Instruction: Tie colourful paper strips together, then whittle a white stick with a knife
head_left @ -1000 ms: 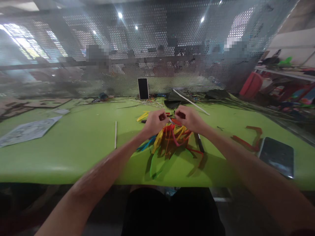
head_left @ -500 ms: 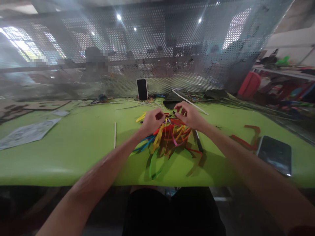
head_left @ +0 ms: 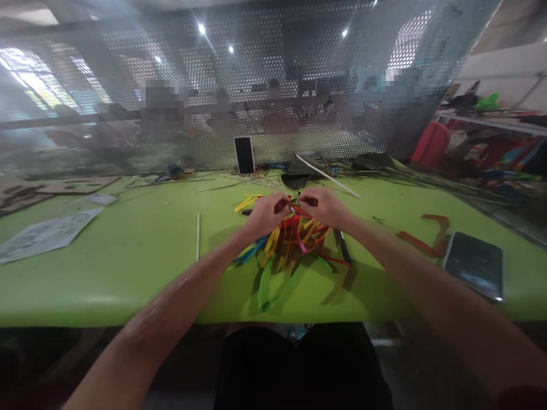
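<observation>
A bundle of coloured strips (head_left: 290, 236), red, yellow, orange, blue, green and pink, lies spread on the green table below my hands. My left hand (head_left: 270, 213) is pinched at the bundle's upper left; what its fingertips hold is too small to name. Close beside it, my right hand (head_left: 322, 209) is also pinched over the bundle's top, its held item unclear. A dark pen-like tool (head_left: 344, 249) lies under the right wrist, next to the strips.
The green table (head_left: 128, 267) carries a patterned sheet (head_left: 51, 234), a thin pale stick (head_left: 198, 236), an orange-red strip (head_left: 421, 242) and a dark phone (head_left: 474, 265). Behind stand an upright phone (head_left: 245, 155), a long white strip (head_left: 327, 175) and a perforated screen (head_left: 265, 114).
My right hand has come down and slightly left, nearer my left hand. The dark piece seen at its fingertips is now mostly hidden. The view has shifted slightly.
</observation>
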`<state>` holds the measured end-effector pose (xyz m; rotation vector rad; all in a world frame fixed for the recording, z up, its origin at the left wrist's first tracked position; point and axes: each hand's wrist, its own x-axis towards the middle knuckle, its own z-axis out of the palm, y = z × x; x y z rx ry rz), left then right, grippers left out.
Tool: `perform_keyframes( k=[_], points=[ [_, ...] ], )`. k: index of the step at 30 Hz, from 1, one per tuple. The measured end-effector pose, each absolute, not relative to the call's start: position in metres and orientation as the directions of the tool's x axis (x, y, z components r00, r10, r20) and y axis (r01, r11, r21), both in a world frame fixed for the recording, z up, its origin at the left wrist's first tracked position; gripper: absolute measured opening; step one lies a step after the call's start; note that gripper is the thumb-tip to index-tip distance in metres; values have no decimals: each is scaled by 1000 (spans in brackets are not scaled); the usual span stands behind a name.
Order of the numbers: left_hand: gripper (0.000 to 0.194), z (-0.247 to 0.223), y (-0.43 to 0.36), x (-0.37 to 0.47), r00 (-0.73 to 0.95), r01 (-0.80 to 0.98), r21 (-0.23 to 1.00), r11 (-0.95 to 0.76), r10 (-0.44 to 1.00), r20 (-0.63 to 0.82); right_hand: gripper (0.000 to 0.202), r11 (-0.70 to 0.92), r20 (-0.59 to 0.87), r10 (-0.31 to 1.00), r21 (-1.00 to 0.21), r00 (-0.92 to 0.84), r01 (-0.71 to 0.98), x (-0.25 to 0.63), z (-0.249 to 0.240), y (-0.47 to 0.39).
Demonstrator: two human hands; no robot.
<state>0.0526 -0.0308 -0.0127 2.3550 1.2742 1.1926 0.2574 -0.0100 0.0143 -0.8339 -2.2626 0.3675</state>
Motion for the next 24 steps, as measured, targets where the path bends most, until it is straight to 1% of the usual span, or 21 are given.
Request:
perform_keyframes(
  k=[3, 7, 12, 15, 17, 18, 20, 22, 24],
  points=[
    [15, -10, -33, 52, 324, 649, 453, -611, 761, 562, 10, 758, 510, 653, -439, -560, 483, 256, 14, -12],
    [15, -8, -35, 52, 346, 671, 416, -614, 755, 557, 20, 750, 496, 659, -371, -566, 548, 254, 12, -13],
    [16, -8, -36, 54, 355, 682, 389, -619, 746, 563, 26, 735, 482, 671, -335, -564, 589, 252, 12, -15],
    [18, -4, -36, 50, 327, 687, 400, -607, 750, 576, 25, 715, 519, 679, -309, -519, 627, 257, 13, -10],
    [18, -2, -34, 44, 280, 674, 445, -589, 762, 584, 23, 677, 564, 702, -338, -434, 654, 265, 15, -2],
    [19, -1, -32, 41, 255, 655, 482, -582, 771, 583, 22, 660, 582, 714, -375, -389, 651, 269, 16, 2],
    [20, -1, -28, 36, 217, 597, 562, -572, 790, 574, 18, 657, 595, 728, -464, -340, 594, 276, 18, 10],
    [21, -4, -24, 35, 210, 557, 592, -582, 789, 577, 17, 673, 588, 729, -525, -349, 521, 279, 19, 13],
    [23, -7, -24, 38, 231, 558, 566, -607, 769, 596, 19, 695, 574, 716, -539, -396, 476, 276, 17, 11]
  ],
)
